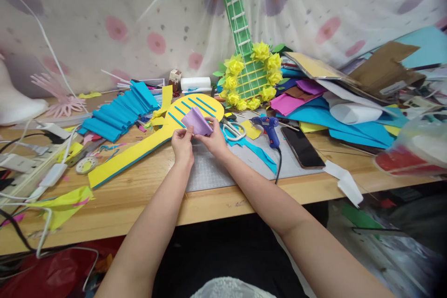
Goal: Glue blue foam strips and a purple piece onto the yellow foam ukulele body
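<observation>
Between my two hands is a folded piece of purple paper (pixel 197 122). My left hand (pixel 183 144) pinches its lower left corner. My right hand (pixel 214 139) grips its right side, with the thumb at the lower edge. Just behind lies a yellow guitar-shaped cutout (pixel 132 157) with blue strips on its round body and a long neck pointing lower left. White-handled scissors (pixel 234 131) rest close to my right hand, their blades partly hidden. Under my hands is a grey cutting mat (pixel 213 172).
A blue glue gun (pixel 268 129) and a phone (pixel 302 147) lie to the right. Pleated blue paper (pixel 120 111) is at left, near power strips and cables (pixel 35 167). A green guitar with yellow flowers (pixel 244 46) leans at the back. Paper piles (pixel 349 121) fill the right.
</observation>
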The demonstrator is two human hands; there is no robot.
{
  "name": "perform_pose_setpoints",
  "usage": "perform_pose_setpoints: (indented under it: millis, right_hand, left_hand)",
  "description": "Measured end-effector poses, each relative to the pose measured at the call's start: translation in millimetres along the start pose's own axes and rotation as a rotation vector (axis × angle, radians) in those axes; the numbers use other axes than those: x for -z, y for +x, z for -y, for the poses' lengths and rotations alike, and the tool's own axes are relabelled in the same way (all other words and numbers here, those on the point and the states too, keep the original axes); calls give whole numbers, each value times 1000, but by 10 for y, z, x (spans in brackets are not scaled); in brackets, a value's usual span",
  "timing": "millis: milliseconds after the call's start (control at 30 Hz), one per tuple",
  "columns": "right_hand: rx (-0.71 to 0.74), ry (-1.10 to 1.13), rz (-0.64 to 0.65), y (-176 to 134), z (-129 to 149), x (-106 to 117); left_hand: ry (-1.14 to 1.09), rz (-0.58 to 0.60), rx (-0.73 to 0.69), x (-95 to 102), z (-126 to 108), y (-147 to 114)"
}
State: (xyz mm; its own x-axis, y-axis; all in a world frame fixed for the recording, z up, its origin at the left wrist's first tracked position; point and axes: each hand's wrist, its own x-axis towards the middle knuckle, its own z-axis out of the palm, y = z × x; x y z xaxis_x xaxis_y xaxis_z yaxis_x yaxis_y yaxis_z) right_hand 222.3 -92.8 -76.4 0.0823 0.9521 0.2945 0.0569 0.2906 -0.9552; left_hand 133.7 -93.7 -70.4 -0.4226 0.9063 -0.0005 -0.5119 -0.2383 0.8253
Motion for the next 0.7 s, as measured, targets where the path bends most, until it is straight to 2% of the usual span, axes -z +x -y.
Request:
perform_pose_setpoints:
  millis: [100,200,300,400,700]
  right_hand:
    - [-5,35,4,10,11,16]
    - [-40,108,-29,48,-19,57]
    - [-90,174,-49,88,-61,113]
    - [-116,185,-43,104,-73,153]
    - [-193,419,47,107,-96,140]
  left_hand:
    - [18,12,-11,8,-26,10]
    - [3,51,46,26,-58,18]
    - [40,179,139,43,-76,3]
    - [123,296,158,46,-80,-29]
    - [122,213,230,49,-143,-49]
